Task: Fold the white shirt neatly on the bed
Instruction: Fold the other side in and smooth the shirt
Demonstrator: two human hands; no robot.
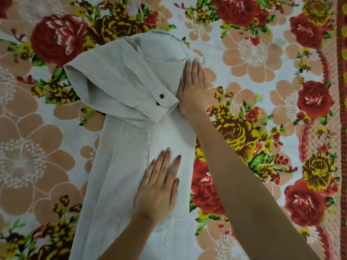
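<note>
The white shirt lies lengthwise on the bed as a long narrow strip running from the near edge up the middle. A sleeve is folded across its upper part, and the cuff with a dark button points to the right. My left hand rests flat on the lower body of the shirt, fingers together and pointing away from me. My right hand lies flat along the shirt's upper right edge, just beside the cuff, with the fingertips near the shoulder. Neither hand grips the cloth.
A floral bedsheet with red, yellow and peach flowers covers the whole bed. A dark red patterned border runs down the far right side.
</note>
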